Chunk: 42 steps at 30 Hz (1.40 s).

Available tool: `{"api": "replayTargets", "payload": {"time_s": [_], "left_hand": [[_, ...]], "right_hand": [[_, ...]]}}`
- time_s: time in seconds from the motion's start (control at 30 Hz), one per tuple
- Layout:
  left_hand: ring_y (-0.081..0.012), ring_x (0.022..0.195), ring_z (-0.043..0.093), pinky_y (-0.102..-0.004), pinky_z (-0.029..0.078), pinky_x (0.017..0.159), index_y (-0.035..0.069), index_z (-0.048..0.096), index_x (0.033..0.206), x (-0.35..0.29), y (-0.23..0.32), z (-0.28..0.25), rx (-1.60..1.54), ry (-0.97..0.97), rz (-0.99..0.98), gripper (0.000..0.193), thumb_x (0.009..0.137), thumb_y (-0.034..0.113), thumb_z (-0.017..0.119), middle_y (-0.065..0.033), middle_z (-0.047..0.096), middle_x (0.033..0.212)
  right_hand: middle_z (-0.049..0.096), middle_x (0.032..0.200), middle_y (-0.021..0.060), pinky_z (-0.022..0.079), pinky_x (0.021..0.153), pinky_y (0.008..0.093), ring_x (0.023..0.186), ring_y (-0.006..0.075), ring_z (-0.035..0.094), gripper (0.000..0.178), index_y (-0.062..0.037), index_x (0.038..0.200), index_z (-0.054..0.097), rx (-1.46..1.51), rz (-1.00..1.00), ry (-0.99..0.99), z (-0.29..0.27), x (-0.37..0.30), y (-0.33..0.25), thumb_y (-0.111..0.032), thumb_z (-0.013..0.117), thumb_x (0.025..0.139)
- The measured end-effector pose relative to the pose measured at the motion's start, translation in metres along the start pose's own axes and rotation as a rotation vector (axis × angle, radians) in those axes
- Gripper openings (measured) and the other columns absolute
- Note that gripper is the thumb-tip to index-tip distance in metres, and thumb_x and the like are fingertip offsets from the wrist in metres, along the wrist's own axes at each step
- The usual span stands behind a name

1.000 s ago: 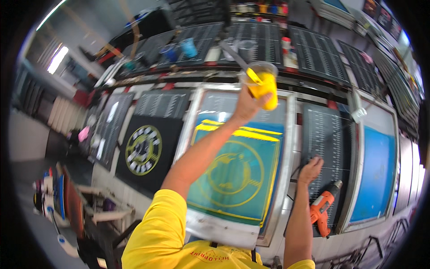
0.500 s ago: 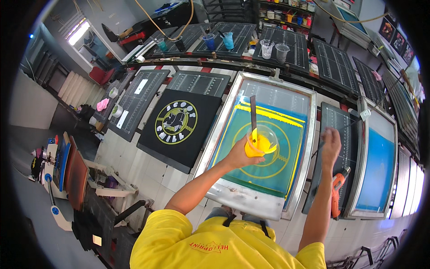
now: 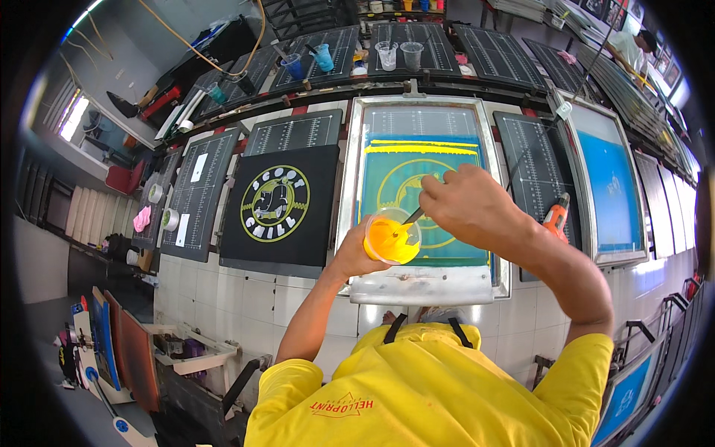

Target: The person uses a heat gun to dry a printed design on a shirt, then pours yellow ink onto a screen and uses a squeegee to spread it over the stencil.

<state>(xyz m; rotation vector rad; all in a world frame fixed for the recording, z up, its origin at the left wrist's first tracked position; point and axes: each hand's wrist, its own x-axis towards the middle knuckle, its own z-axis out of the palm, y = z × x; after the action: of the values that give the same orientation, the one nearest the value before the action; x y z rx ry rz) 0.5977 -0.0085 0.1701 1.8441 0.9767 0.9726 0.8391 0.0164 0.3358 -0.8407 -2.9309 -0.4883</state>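
Note:
My left hand [image 3: 351, 252] is wrapped around a clear plastic cup [image 3: 391, 237] of thick yellow ink, tilted so that its mouth shows. A dark, thin stirring stick [image 3: 414, 216] slants into the ink. My right hand [image 3: 465, 203] is closed on the upper end of that stick. Both hands are above the near part of a screen printing frame [image 3: 348, 186] with a metal rim and blue-green mesh. Yellow ink lies in bands [image 3: 424, 148] across the mesh's far part, and a round design shows through below them.
Left of the frame, a black printed fabric piece [image 3: 274, 205] lies on a board. To the right are an orange heat gun [image 3: 555, 216] and another blue screen [image 3: 612, 182]. Several ink cups [image 3: 387, 55] stand on the far boards. Another person [image 3: 633, 51] is at the far right.
My right hand has come left from near the heat gun and taken hold of the stick. The cup has come nearer to me and tips more. The view has turned right.

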Motion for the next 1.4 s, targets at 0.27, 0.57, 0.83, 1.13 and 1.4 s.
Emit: {"api": "replayTargets", "payload": {"time_s": [0.27, 0.57, 0.83, 1.13, 1.4], "left_hand": [[-0.0282, 0.102, 0.064, -0.0344, 0.05, 0.092, 0.006, 0.056, 0.122, -0.022, 0.006, -0.032, 0.217, -0.028, 0.051, 0.078, 0.055, 0.022, 0.092, -0.0113, 0.063, 0.113], [-0.028, 0.101, 0.064, -0.0352, 0.05, 0.09, 0.007, 0.056, 0.122, -0.024, 0.005, -0.056, 0.25, -0.147, 0.007, 0.083, 0.05, 0.024, 0.093, -0.009, 0.063, 0.111], [-0.0291, 0.092, 0.065, -0.035, 0.052, 0.084, 0.008, 0.058, 0.112, -0.019, 0.005, -0.059, 0.324, -0.087, 0.231, 0.066, 0.056, 0.019, 0.091, -0.0089, 0.064, 0.101], [-0.03, 0.09, 0.063, -0.0354, 0.052, 0.079, 0.007, 0.058, 0.108, 0.019, -0.002, -0.059, 0.429, -0.006, 0.405, 0.065, 0.055, 0.021, 0.092, -0.0099, 0.063, 0.098], [-0.0277, 0.095, 0.063, -0.0357, 0.051, 0.085, 0.009, 0.059, 0.112, 0.062, -0.007, -0.056, 0.47, -0.002, 0.387, 0.071, 0.052, 0.025, 0.093, -0.0079, 0.063, 0.105]], "right_hand": [[0.051, 0.068, 0.0002, 0.042, 0.06, 0.0288, 0.067, 0.0124, 0.056, 0.02, -0.0057, 0.08, 0.056, -0.113, -0.379, 0.048, -0.017, 0.009, -0.029, -0.021, 0.068, 0.081], [0.054, 0.061, 0.0023, 0.042, 0.048, 0.0281, 0.056, 0.0151, 0.059, 0.019, -0.0028, 0.074, 0.058, -0.095, -0.342, -0.059, -0.005, 0.033, -0.049, -0.017, 0.069, 0.079], [0.061, 0.065, 0.0061, 0.05, 0.05, 0.0324, 0.06, 0.02, 0.066, 0.012, -0.0024, 0.077, 0.062, 0.022, -0.19, -0.12, 0.003, 0.023, -0.06, -0.013, 0.067, 0.078], [0.062, 0.069, 0.0055, 0.052, 0.053, 0.0322, 0.063, 0.0201, 0.066, 0.011, -0.0034, 0.08, 0.062, 0.028, 0.026, -0.001, 0.017, 0.004, -0.056, -0.013, 0.067, 0.078], [0.057, 0.067, 0.0038, 0.051, 0.054, 0.0298, 0.068, 0.0188, 0.065, 0.015, -0.0029, 0.084, 0.061, -0.112, 0.012, 0.096, 0.027, -0.002, -0.027, -0.015, 0.067, 0.077]]}}
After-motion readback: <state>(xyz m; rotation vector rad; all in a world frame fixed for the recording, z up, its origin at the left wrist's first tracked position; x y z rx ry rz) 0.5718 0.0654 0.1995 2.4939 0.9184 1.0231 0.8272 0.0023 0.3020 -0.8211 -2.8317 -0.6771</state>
